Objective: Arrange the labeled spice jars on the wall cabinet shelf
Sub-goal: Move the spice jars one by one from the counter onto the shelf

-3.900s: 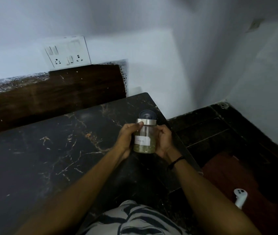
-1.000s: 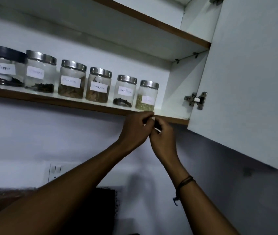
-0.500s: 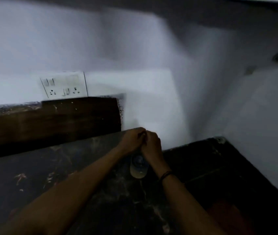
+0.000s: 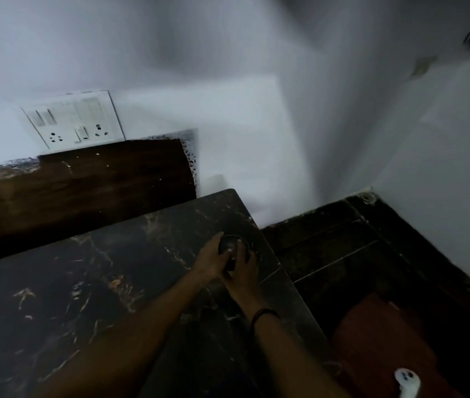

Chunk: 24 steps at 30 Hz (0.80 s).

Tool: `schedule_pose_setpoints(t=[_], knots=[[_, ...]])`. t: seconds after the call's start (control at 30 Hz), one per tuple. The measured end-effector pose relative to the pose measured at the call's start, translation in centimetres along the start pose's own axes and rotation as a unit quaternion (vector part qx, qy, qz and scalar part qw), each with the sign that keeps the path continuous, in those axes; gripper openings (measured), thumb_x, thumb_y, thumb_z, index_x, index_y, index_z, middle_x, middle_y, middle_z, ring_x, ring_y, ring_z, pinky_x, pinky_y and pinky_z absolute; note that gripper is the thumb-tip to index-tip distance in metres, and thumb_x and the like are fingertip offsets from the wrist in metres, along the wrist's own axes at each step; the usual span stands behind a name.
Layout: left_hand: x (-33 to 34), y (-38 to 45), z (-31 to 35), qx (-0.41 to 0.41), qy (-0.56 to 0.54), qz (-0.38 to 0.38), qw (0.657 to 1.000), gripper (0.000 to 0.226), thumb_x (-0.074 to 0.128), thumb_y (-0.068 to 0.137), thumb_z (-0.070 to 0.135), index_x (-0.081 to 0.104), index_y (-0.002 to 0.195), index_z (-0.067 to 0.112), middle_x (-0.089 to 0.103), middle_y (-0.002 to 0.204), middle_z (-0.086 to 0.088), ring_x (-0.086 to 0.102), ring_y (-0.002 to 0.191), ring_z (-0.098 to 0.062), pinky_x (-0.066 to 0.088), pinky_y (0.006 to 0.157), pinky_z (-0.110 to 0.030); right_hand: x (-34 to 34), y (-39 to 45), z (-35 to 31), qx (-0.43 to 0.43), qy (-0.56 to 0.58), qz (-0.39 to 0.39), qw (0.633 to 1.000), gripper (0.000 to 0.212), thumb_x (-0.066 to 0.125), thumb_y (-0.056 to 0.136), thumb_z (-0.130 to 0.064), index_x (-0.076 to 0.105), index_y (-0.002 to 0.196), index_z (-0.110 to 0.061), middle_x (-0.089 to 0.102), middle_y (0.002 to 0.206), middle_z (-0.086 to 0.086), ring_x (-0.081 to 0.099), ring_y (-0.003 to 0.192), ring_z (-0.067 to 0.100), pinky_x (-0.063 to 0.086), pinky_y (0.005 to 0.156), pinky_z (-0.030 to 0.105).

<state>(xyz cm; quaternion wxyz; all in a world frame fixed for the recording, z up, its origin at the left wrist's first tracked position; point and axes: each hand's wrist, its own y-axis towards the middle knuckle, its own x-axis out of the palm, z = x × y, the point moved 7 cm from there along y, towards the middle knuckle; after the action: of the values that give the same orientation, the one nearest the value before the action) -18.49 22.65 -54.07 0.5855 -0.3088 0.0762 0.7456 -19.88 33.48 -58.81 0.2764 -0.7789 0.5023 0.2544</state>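
Both hands, left [image 4: 210, 261] and right [image 4: 242, 275], clasp a jar [image 4: 232, 248] between their fingers on the counter [image 4: 84, 297]: pickup step. Next: lift it upright to the shelf.

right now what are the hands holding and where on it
Both hands, left and right, wrap the sides of a dark-lidded jar on the countertop.

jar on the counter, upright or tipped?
Upright. The jar stands on the counter with its round dark lid facing up; left hand and right hand wrap its sides.
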Motion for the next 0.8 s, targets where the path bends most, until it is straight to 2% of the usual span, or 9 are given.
schedule_pose_setpoints(t=[0.1, 0.13, 0.2, 0.3, 0.33, 0.5, 0.57, 0.67, 0.8], knots=[[-1.3, -0.2, 0.1, -0.006, -0.066, 0.052, 0.996, 0.025, 0.051, 0.101, 0.023, 0.065, 0.115, 0.008, 0.068, 0.115, -0.019, 0.064, 0.105, -0.035, 0.051, 0.094, -0.041, -2.4, 0.4, -1.5, -0.015, 0.105, 0.064, 0.992, 0.107, 0.085, 0.068, -0.038, 0.019, 0.150, -0.022, 0.034, 0.149, 0.011, 0.041, 0.134, 0.026, 0.043, 0.107, 0.047], [-2.1, -0.6, 0.3, -0.007, -0.100, 0.071, 0.992, 0.026, 0.048, 0.103, 0.026, 0.068, 0.098, 0.009, 0.071, 0.100, -0.020, 0.066, 0.093, -0.036, 0.052, 0.084, -0.040, -3.5, 0.3, -2.2, -0.029, 0.142, 0.088, 0.986, 0.108, 0.089, 0.062, -0.033, 0.025, 0.147, -0.018, 0.036, 0.148, 0.010, 0.042, 0.133, 0.022, 0.043, 0.108, 0.043], [-3.6, -1.0, 0.1, -0.030, -0.158, 0.098, 0.982, 0.039, 0.042, 0.105, 0.032, 0.066, 0.086, 0.007, 0.070, 0.088, -0.020, 0.066, 0.086, -0.038, 0.054, 0.080, -0.043, -5.6, 0.1, -3.4, -0.059, 0.199, 0.122, 0.971, 0.105, 0.093, 0.056, -0.024, 0.033, 0.141, -0.014, 0.041, 0.144, 0.009, 0.045, 0.130, 0.019, 0.044, 0.107, 0.036], [-6.0, -1.7, 0.4, -0.022, -0.217, 0.118, 0.969, 0.044, 0.044, 0.104, 0.031, 0.063, 0.089, -0.005, 0.066, 0.092, -0.029, 0.064, 0.085, -0.041, 0.054, 0.081, -0.048, -7.8, -0.2, -5.1, -0.085, 0.296, 0.074, 0.948, 0.092, 0.089, 0.063, -0.018, 0.032, 0.136, -0.020, 0.049, 0.135, 0.004, 0.053, 0.119, 0.013, 0.050, 0.093, 0.017], [-6.7, -1.8, 0.7, -0.015, -0.232, 0.116, 0.966, 0.041, 0.046, 0.103, 0.029, 0.062, 0.089, -0.006, 0.064, 0.093, -0.029, 0.063, 0.083, -0.038, 0.053, 0.079, -0.047, -8.3, -0.2, -5.6, -0.084, 0.335, 0.045, 0.937, 0.086, 0.085, 0.068, -0.015, 0.032, 0.135, -0.023, 0.051, 0.133, 0.004, 0.056, 0.116, 0.012, 0.052, 0.088, 0.017], [-8.5, -3.5, 2.6, 0.010, -0.318, 0.071, 0.945, 0.036, 0.050, 0.100, 0.036, 0.060, 0.096, 0.002, 0.063, 0.098, -0.021, 0.061, 0.090, -0.032, 0.053, 0.078, -0.042, -8.6, 0.1, -7.7, -0.055, 0.524, -0.017, 0.850, 0.043, 0.063, 0.087, -0.012, 0.046, 0.126, -0.013, 0.063, 0.122, 0.016, 0.062, 0.110, 0.037, 0.055, 0.089, 0.048], [-8.6, -4.2, 3.2, 0.010, -0.346, 0.055, 0.937, 0.046, 0.048, 0.100, 0.040, 0.060, 0.106, -0.004, 0.066, 0.107, -0.024, 0.064, 0.097, -0.034, 0.053, 0.085, -0.045, -8.2, 0.0, -8.6, -0.046, 0.562, -0.024, 0.826, 0.034, 0.058, 0.089, -0.015, 0.053, 0.122, -0.010, 0.068, 0.114, 0.014, 0.065, 0.104, 0.035, 0.056, 0.082, 0.046], [-9.1, -5.4, 3.5, 0.006, -0.371, 0.062, 0.927, 0.052, 0.046, 0.102, 0.039, 0.058, 0.117, -0.009, 0.066, 0.117, -0.030, 0.062, 0.111, -0.044, 0.049, 0.099, -0.056, -8.0, -0.7, -9.9, -0.047, 0.572, -0.032, 0.818, 0.034, 0.061, 0.081, -0.022, 0.060, 0.114, -0.012, 0.073, 0.107, 0.009, 0.070, 0.096, 0.026, 0.056, 0.075, 0.037], [-9.9, -6.8, 3.3, 0.005, -0.380, 0.078, 0.922, 0.053, 0.046, 0.102, 0.039, 0.059, 0.118, -0.010, 0.067, 0.115, -0.030, 0.065, 0.108, -0.043, 0.051, 0.096, -0.053, -7.7, -1.8, -10.6, -0.055, 0.552, -0.028, 0.832, 0.022, 0.060, 0.086, -0.018, 0.063, 0.107, -0.011, 0.072, 0.104, 0.011, 0.066, 0.098, 0.031, 0.054, 0.082, 0.043]])
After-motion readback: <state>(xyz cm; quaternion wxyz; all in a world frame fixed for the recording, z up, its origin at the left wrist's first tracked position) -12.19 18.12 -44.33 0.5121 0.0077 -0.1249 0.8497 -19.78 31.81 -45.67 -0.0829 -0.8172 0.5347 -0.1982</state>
